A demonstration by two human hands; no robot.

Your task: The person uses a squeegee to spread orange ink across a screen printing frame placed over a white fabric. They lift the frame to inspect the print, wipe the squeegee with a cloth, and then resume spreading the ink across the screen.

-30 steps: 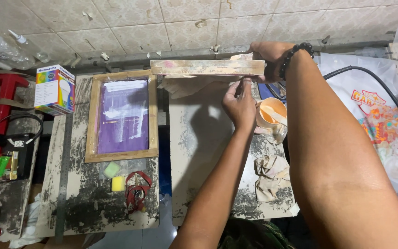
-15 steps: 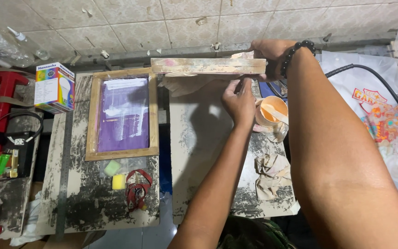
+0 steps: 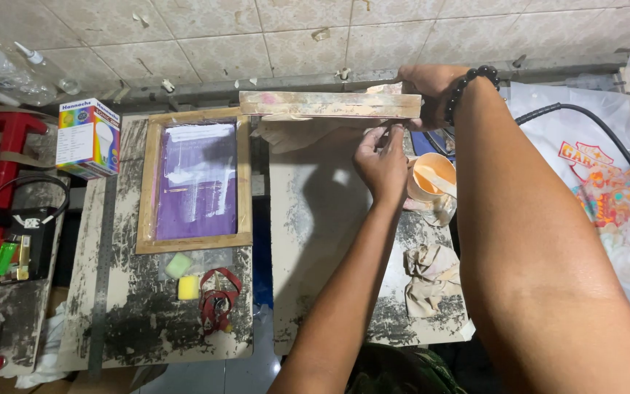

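- Left hand (image 3: 382,162): fingers drawn together, tips pressed up against the lower edge of the raised wooden frame (image 3: 329,104); whether pinching anything small, cannot tell.
- Right hand (image 3: 426,86): closed around the frame's right end, forearm crossing the right side of the view; one black bead bracelet (image 3: 467,89) at the wrist.
- Nearest: one crumpled cloth (image 3: 430,271) on the stained printing board (image 3: 322,241), near its right edge; bare board surface left of the left forearm.
- Left board (image 3: 122,321): two small sponge pieces, green (image 3: 178,264) and yellow (image 3: 188,287), just beside one red-handled tool (image 3: 216,300).
- Middle: one cup of orange ink (image 3: 432,179) with a stirrer in it, just right of the left hand, at the board's right edge.
- One flat wooden screen (image 3: 195,181) with purple mesh, lying left of the narrow gap between the two boards.
- One printed white sheet (image 3: 599,175) at right, crossed by one black cable (image 3: 607,138).
- Farther: raised frame held edge-on, tilted up at the board's far edge, close to the tiled wall (image 3: 205,36).
- One colourful carton (image 3: 87,137) far left.
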